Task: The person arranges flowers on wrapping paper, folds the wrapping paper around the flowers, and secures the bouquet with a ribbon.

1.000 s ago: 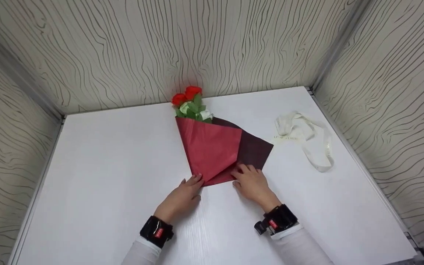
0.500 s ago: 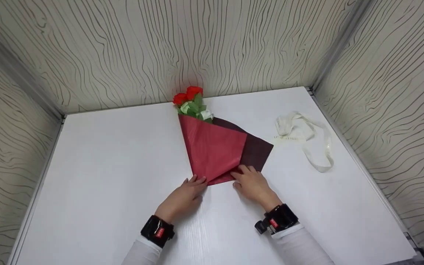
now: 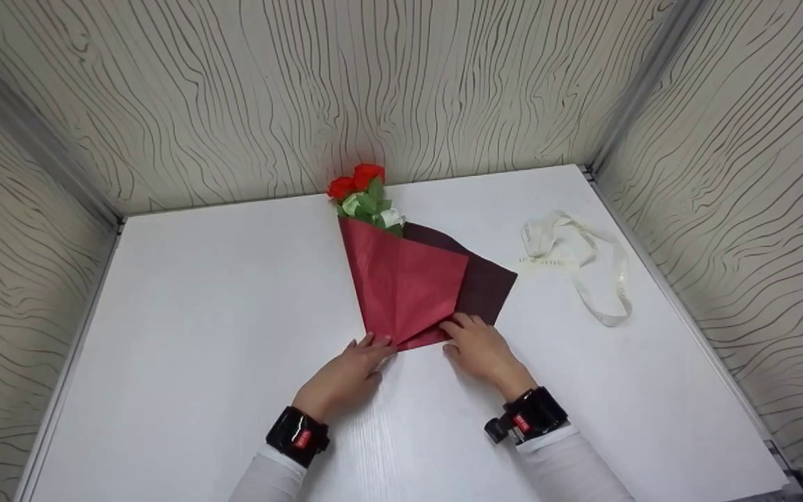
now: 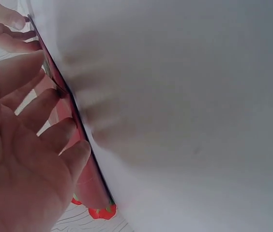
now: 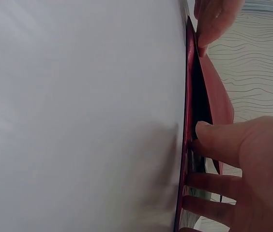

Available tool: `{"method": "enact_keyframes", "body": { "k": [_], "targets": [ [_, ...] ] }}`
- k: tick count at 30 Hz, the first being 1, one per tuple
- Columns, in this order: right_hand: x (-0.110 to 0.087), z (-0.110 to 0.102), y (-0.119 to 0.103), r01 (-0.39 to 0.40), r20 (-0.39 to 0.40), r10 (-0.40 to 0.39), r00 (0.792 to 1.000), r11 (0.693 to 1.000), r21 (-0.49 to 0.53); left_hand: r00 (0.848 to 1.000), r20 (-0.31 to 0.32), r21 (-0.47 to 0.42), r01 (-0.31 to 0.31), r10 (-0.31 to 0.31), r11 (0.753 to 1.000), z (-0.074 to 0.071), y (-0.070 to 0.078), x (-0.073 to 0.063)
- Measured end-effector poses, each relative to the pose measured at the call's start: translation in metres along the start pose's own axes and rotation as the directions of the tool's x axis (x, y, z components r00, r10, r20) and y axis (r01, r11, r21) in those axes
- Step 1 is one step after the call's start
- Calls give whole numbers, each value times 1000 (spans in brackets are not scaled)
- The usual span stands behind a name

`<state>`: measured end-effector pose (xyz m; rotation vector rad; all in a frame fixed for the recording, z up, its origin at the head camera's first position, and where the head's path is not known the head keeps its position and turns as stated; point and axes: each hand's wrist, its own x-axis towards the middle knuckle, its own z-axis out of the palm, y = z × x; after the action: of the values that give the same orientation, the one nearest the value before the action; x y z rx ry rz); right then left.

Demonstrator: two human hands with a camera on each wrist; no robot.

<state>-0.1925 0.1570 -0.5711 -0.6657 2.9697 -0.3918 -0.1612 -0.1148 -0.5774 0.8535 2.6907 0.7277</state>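
Both hands on red wrap w/ flwrs

White bench spreads under the hands, wavy-lined walls rising beyond and either side, grey posts between!

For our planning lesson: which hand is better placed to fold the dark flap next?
Probably the right hand: it rests at the lower edge of the dark flap, while the left hand touches the red paper on the opposite side.
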Motion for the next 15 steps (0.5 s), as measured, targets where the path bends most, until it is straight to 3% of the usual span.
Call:
{"method": "enact_keyframes", "body": {
  "k": [6, 9, 11, 15],
  "targets": [
    [-1, -1, 1, -48, -6, 49, 999, 997, 53, 1000, -4, 39, -14, 14, 999, 1, 0, 0],
    [-1, -1, -3, -79, -99, 88, 991, 993, 88, 1000, -7, 32, -22, 22, 999, 1, 2, 0],
    [1, 0, -7, -91, -223, 110, 969, 991, 93, 1000, -9, 42, -23, 23, 999, 0, 2, 0],
    [13, 3, -17, -43, -446, 59, 893, 998, 47, 1000, -10, 58, 1, -1, 998, 0, 3, 0]
  ]
}}
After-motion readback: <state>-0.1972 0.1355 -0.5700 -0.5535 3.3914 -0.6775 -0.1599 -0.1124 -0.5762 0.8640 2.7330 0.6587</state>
